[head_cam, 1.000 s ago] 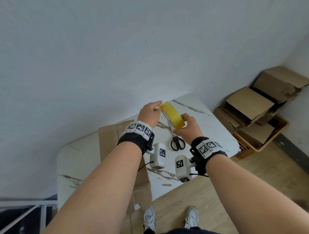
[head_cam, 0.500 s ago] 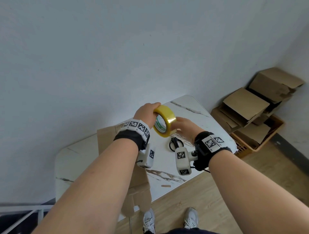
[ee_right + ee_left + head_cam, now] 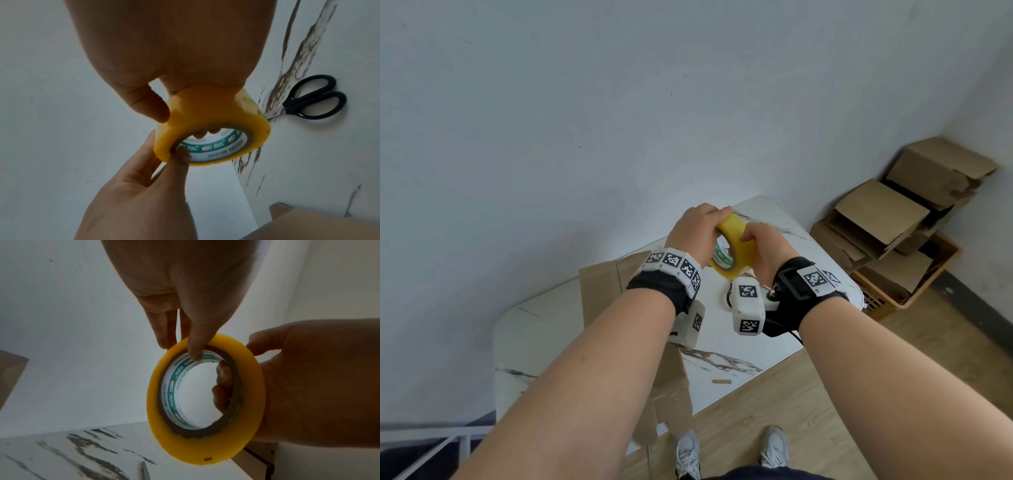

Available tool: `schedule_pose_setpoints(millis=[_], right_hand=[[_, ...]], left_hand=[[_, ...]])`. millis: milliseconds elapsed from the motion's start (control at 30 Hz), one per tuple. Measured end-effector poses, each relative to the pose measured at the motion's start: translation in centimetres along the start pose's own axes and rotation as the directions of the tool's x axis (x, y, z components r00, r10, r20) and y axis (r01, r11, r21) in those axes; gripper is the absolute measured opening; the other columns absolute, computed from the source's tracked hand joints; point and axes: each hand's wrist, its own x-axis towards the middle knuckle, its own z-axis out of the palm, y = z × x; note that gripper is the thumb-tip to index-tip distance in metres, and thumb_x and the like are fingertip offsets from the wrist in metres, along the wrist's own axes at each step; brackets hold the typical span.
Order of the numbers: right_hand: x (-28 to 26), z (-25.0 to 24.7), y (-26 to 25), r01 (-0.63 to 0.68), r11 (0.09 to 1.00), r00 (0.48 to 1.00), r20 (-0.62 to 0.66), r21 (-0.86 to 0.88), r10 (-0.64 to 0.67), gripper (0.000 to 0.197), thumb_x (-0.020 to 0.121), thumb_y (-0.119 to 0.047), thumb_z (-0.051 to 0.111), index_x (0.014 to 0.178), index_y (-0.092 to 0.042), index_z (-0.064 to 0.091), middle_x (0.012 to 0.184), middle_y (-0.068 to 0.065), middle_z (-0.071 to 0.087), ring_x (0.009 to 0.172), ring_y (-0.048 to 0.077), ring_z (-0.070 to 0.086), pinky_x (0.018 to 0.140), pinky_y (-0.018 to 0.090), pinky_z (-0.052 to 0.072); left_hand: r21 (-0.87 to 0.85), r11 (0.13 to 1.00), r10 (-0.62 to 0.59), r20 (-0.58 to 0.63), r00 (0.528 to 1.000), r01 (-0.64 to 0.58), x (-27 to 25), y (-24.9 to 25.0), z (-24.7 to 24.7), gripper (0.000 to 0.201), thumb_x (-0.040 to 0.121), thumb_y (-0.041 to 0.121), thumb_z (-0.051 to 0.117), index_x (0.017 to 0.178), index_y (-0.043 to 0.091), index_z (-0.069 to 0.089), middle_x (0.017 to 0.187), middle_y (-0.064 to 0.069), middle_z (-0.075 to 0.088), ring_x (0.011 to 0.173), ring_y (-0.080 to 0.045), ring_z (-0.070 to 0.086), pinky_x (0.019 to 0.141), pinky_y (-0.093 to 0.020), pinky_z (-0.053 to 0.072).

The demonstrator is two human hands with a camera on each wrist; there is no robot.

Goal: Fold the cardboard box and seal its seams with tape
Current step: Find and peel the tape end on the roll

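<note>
A yellow tape roll [image 3: 736,255] with a green-and-white core hangs in the air above the marble table [image 3: 541,342], held by both hands. My left hand [image 3: 697,229] pinches its upper rim, thumb inside the core and fingers outside, as the left wrist view shows on the tape roll [image 3: 205,444]. My right hand [image 3: 767,246] wraps the far side, fingers through the core and thumb on the outer band of the tape roll [image 3: 216,110]. A flattened cardboard box [image 3: 602,291] lies on the table under my left forearm, overhanging the front edge.
Black-handled scissors [image 3: 312,99] lie on the table just below the roll, mostly hidden in the head view. A small tape scrap [image 3: 722,381] sits near the table's front edge. Stacked cardboard boxes [image 3: 887,219] fill a crate [image 3: 914,298] in the right corner.
Both hands drew the roll closer to me. The roll turned so its open core faces left, and my right hand shifted from under it to wrapping its right side.
</note>
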Motion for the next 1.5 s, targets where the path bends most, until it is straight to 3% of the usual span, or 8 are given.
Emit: schedule_pose_setpoints(millis=[133,267,667,867,1000,1267,1400,1500], right_hand=[[1.8,-0.7,1.2,-0.009,1.0,1.0,-0.012,-0.023,0.009,0.053,0.035,-0.018,0.057,0.086,-0.013,0.044,0.092,0.009,0.038,0.082,0.028,0.038,0.074,0.042,0.031],[1.4,-0.2,0.7,-0.004,1.0,1.0,-0.018,-0.02,0.004,0.031,0.047,-0.013,0.051,0.077,-0.01,0.045,0.084,0.009,0.041,0.074,0.027,0.039,0.071,0.037,0.034],[-0.3,0.4,0.2,0.031,0.997,0.999,-0.026,0.065,-0.029,0.01,0.073,-0.009,0.046,0.082,-0.006,0.049,0.078,0.011,0.056,0.079,0.029,0.048,0.08,0.042,0.038],[0.2,0.6,0.2,0.05,0.998,0.999,-0.005,0.043,-0.05,0.021,0.048,-0.011,0.044,0.069,-0.013,0.038,0.089,0.011,0.037,0.085,0.028,0.034,0.076,0.039,0.026],[-0.1,0.5,0.2,0.043,0.997,0.999,-0.035,0.06,-0.041,0.007,0.076,-0.013,0.05,0.082,-0.009,0.051,0.079,0.011,0.058,0.078,0.029,0.051,0.082,0.04,0.041],[-0.3,0.4,0.2,0.042,0.998,0.997,-0.06,0.054,-0.039,0.006,0.076,-0.004,0.045,0.079,-0.006,0.05,0.077,0.012,0.056,0.081,0.029,0.05,0.08,0.04,0.039],[-0.2,0.6,0.2,0.026,0.999,0.998,-0.053,0.048,-0.023,0.026,0.054,-0.012,0.05,0.079,-0.008,0.048,0.091,0.013,0.049,0.084,0.028,0.045,0.077,0.039,0.035],[-0.6,0.8,0.0,0.058,0.998,0.997,-0.048,-0.003,-0.058,0.011,0.073,0.004,0.041,0.071,-0.006,0.046,0.074,0.01,0.053,0.074,0.029,0.05,0.074,0.037,0.036]], left_hand=[[-0.006,1.0,0.008,-0.003,1.0,-0.008,0.0,0.2,-0.1,0.046,0.096,0.006,0.044,0.14,0.02,0.047,0.136,-0.006,0.052,0.125,-0.025,0.045,0.103,-0.033,0.038],[-0.015,1.0,0.006,0.001,1.0,-0.006,0.2,0.3,-0.1,0.046,0.096,0.006,0.044,0.14,0.02,0.047,0.136,-0.006,0.052,0.124,-0.025,0.045,0.103,-0.034,0.038],[0.002,1.0,-0.017,0.02,1.0,0.017,0.8,0.2,0.1,0.046,0.097,0.006,0.042,0.142,0.02,0.045,0.137,-0.007,0.051,0.125,-0.026,0.045,0.104,-0.035,0.039],[-0.023,0.999,-0.025,0.023,0.999,0.026,1.1,0.1,0.3,0.046,0.097,0.006,0.043,0.141,0.019,0.047,0.137,-0.006,0.052,0.125,-0.026,0.046,0.103,-0.037,0.04],[-0.002,0.999,-0.032,0.023,0.999,0.032,1.2,0.2,0.4,0.045,0.097,0.008,0.043,0.141,0.02,0.046,0.136,-0.006,0.053,0.124,-0.026,0.047,0.103,-0.037,0.041],[-0.014,1.0,-0.024,0.028,0.999,0.025,1.2,0.3,0.5,0.046,0.097,0.006,0.043,0.141,0.019,0.046,0.137,-0.007,0.051,0.125,-0.025,0.046,0.104,-0.037,0.04],[-0.016,0.999,-0.029,0.025,0.999,0.029,1.0,0.2,0.4,0.046,0.097,0.006,0.042,0.141,0.019,0.046,0.138,-0.006,0.051,0.126,-0.025,0.046,0.105,-0.037,0.039],[-0.019,0.999,-0.036,0.026,0.999,0.036,1.0,0.2,0.4,0.046,0.097,0.006,0.042,0.141,0.019,0.046,0.138,-0.006,0.051,0.126,-0.025,0.046,0.104,-0.037,0.039]])
